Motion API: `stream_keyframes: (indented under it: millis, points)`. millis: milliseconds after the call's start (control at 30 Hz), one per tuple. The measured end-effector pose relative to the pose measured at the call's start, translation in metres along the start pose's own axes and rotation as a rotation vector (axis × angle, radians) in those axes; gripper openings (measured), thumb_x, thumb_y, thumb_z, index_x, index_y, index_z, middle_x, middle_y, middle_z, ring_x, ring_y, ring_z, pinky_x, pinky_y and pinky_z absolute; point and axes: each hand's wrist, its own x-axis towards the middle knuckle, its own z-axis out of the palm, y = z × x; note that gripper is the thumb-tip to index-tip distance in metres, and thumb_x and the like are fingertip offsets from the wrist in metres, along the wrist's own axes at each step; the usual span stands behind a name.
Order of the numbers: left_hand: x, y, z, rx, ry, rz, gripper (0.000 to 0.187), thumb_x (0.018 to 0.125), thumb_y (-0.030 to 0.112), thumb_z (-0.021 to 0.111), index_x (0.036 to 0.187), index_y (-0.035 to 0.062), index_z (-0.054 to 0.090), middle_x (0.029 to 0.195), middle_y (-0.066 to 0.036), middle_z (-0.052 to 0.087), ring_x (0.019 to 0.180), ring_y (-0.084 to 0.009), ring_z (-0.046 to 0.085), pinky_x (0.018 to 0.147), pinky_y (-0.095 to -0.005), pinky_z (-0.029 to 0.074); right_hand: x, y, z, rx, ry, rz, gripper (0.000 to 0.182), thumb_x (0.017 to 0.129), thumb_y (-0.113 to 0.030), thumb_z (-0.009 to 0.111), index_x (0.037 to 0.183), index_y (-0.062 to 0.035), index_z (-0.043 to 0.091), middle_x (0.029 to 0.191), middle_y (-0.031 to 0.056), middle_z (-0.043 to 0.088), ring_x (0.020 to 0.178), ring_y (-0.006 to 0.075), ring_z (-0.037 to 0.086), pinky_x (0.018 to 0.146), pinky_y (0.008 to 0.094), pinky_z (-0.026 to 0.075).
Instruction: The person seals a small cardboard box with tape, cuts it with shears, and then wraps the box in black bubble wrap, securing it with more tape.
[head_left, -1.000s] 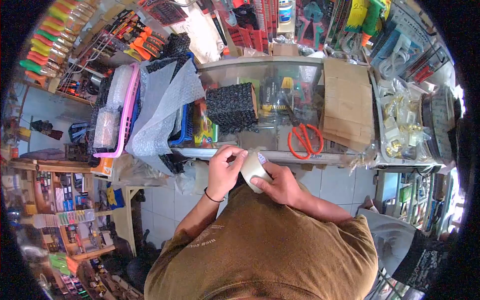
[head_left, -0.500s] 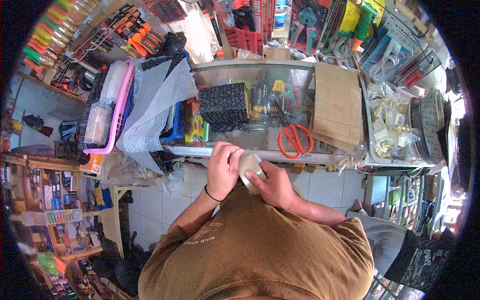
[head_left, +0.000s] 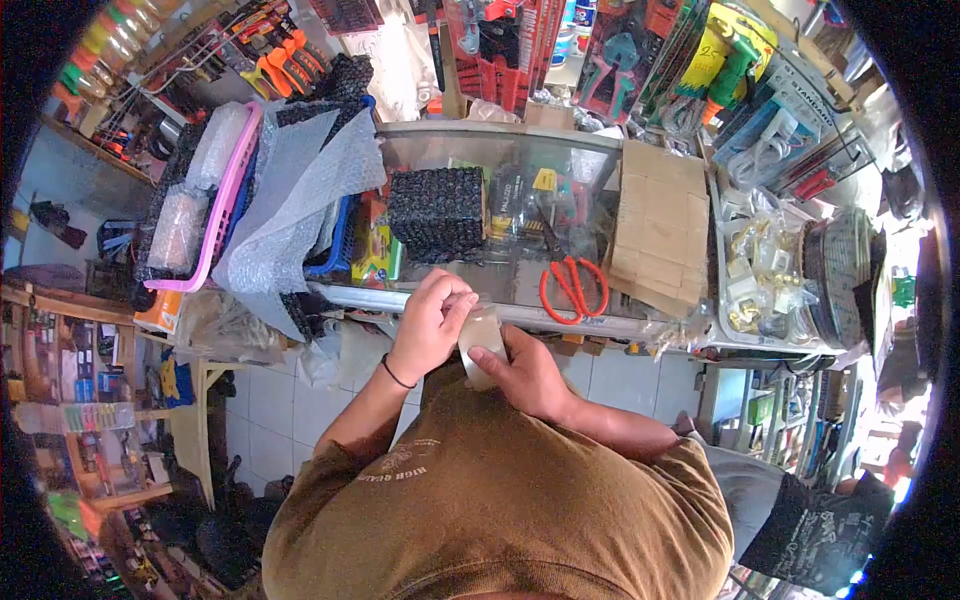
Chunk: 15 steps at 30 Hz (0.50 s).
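Note:
Close to my chest, in front of the counter edge, I hold a roll of clear packing tape (head_left: 481, 345). My right hand (head_left: 530, 375) is wrapped round the roll, thumb lying across its face. My left hand (head_left: 432, 325) pinches at the roll's upper edge, where the tape's end seems to be; the fingertips partly hide it. Beyond my hands, a box wrapped in black bubble wrap (head_left: 437, 213) sits on the glass counter. Scissors with orange handles (head_left: 574, 292) lie to its right, blades pointing away from me.
Flat cardboard (head_left: 660, 225) lies on the counter's right, beside a tray of brass fittings (head_left: 765, 270). On the left, clear bubble wrap (head_left: 300, 190) drapes over a blue basket (head_left: 340, 240), next to a pink basket (head_left: 226, 200). Packaged tools (head_left: 610, 70) hang along the back.
My view has shifted slightly, so the counter things appear a little further left. Both hands stay on the tape roll, and the left fingers remain pinched at its upper edge.

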Motion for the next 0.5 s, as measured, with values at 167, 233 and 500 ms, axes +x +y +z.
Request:
stream_keyframes:
  millis: [167,233,500]
  points:
    - [-0.004,-0.005,-0.002,0.030,-0.102,-0.011,0.011,0.083,0.006,0.061,0.084,-0.0008,0.053,0.084,-0.007,0.052,0.074,-0.0156,0.054,0.066,-0.0256,0.046,0.000,0.006,-0.005,0.084,-0.059,0.042,0.038,0.084,-0.035,0.063,0.090,0.0026,0.059,0.075,0.0138,0.063,0.070,0.0167,0.061,0.065,0.0359,0.047]
    - [-0.004,-0.001,0.000,-0.005,-0.121,-0.042,0.011,0.083,0.007,0.062,0.084,-0.0004,0.053,0.085,-0.008,0.052,0.074,-0.0160,0.055,0.066,-0.0255,0.046,0.002,-0.007,-0.014,0.056,-0.148,0.100,0.036,0.087,-0.031,0.060,0.097,0.0032,0.057,0.080,0.0108,0.063,0.073,0.0141,0.061,0.066,0.0321,0.048]
    - [0.002,0.006,0.010,0.062,-0.058,0.029,0.012,0.080,0.006,0.064,0.082,-0.0016,0.054,0.083,-0.012,0.054,0.069,-0.0244,0.059,0.062,-0.0300,0.048,0.009,0.004,-0.017,0.369,-0.342,0.261,0.030,0.094,-0.026,0.049,0.106,0.0010,0.052,0.085,0.0085,0.063,0.076,0.0177,0.065,0.067,0.0291,0.052]
